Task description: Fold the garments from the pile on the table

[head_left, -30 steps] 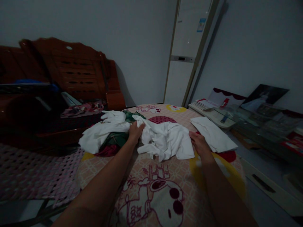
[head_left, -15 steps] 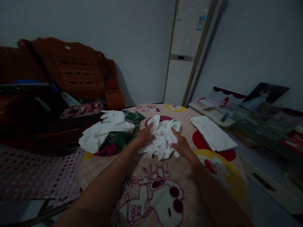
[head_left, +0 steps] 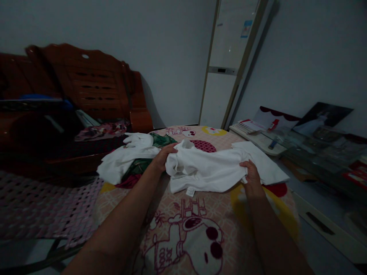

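A white garment (head_left: 212, 170) is stretched sideways over the round table, a small care label (head_left: 190, 191) showing at its near edge. Whether it is a shirt or something else I cannot tell. My left hand (head_left: 164, 157) grips its bunched left end, and my right hand (head_left: 250, 172) pinches the right end. Past my right hand lies a flat folded white cloth (head_left: 271, 168), partly covered by the garment. Left of my left hand is a loose heap with white clothing (head_left: 117, 164), green cloth (head_left: 139, 166) and dark red cloth (head_left: 129, 181).
A patterned tablecloth (head_left: 197, 244) covers the table. To the left stand a carved wooden bench (head_left: 94, 88) holding clothes and a woven pink seat (head_left: 54, 206). A glass-topped cabinet (head_left: 315, 149) is at the right, and a tall white air conditioner (head_left: 219, 95) stands behind.
The garment went from a crumpled bundle to a wide, stretched shape. My hands moved apart, the left one leftward and the right one rightward, towards the folded cloth.
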`<control>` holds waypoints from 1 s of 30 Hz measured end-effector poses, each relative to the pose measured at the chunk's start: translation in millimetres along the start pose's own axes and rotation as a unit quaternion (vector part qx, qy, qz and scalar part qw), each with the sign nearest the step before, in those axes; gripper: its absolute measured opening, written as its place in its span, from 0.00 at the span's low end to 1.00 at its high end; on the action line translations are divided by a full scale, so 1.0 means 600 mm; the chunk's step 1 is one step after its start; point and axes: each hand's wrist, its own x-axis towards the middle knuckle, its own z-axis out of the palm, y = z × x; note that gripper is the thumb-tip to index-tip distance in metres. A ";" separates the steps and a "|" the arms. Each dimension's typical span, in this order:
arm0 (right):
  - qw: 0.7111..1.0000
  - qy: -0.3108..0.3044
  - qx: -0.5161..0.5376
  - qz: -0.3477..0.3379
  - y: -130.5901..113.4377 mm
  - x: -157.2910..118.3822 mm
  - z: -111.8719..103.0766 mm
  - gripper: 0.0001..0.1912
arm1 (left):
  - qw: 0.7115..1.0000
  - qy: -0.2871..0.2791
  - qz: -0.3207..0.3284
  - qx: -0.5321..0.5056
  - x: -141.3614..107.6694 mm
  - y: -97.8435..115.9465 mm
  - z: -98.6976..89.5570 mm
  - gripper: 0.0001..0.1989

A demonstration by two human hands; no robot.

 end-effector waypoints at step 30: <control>0.909 -0.307 -0.225 0.172 -0.027 -0.043 0.006 0.18 | 0.869 0.057 0.166 0.462 0.005 -0.061 0.067 0.07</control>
